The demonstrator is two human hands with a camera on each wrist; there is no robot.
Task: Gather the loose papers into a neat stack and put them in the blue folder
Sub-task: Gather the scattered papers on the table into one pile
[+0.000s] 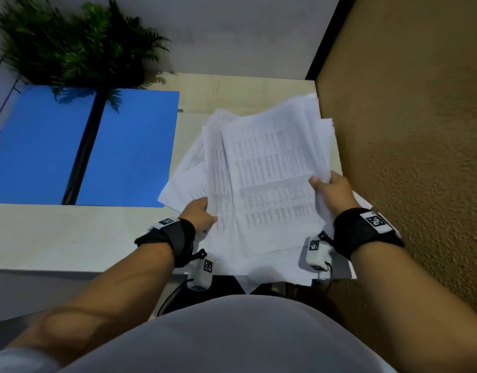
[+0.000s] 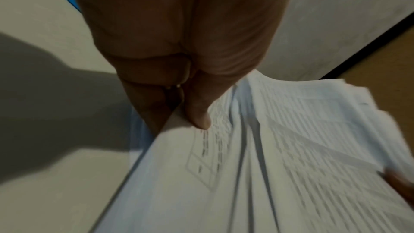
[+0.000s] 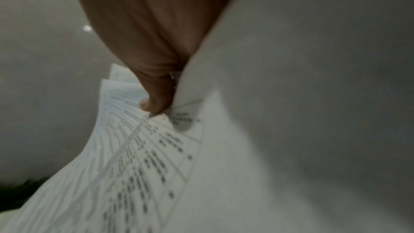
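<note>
A fanned bundle of white printed papers [image 1: 267,173] is lifted over the right part of the table, its sheets out of line. My left hand [image 1: 198,215] pinches the bundle's left edge, thumb on top, as the left wrist view shows with the papers [image 2: 268,157] under the left hand [image 2: 192,105]. My right hand [image 1: 331,188] grips the right edge; in the right wrist view its thumb lies on the papers [image 3: 139,157] at the right hand [image 3: 156,98]. More sheets lie under the bundle on the table. The blue folder [image 1: 129,146] lies open and flat to the left.
A potted fern [image 1: 78,44] stands at the back left, overhanging the folder. A rough brown wall [image 1: 409,130] runs close along the table's right side. The pale table [image 1: 70,238] has bare surface in front of the folder. My torso is at the near edge.
</note>
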